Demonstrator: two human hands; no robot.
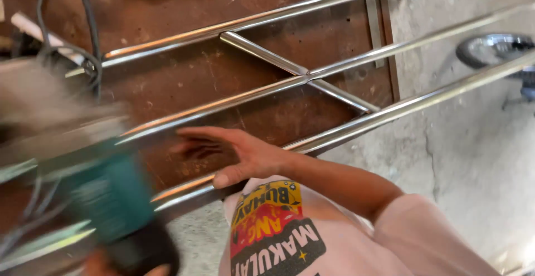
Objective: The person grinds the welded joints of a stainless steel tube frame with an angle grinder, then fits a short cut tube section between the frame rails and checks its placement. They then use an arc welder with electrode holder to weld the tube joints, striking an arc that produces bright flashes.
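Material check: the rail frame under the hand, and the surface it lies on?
Rail frame: polished metal tube, probably stainless, with mirror-bright streaks. Work surface: seemingly rusty steel plate, brown, scratched and pitted. The right hand hovers open above the rails.

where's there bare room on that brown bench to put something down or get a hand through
Bare brown benchtop above the top steel rail, and the patch between the middle rail and nearest rail past the right hand. Crowded at left: cables and a blurred green power tool.

My right hand (237,153) sits mid-frame between two rails of the steel tube frame (290,81); a blurred power tool (111,198) fills the lower left, cables (83,47) upper left.
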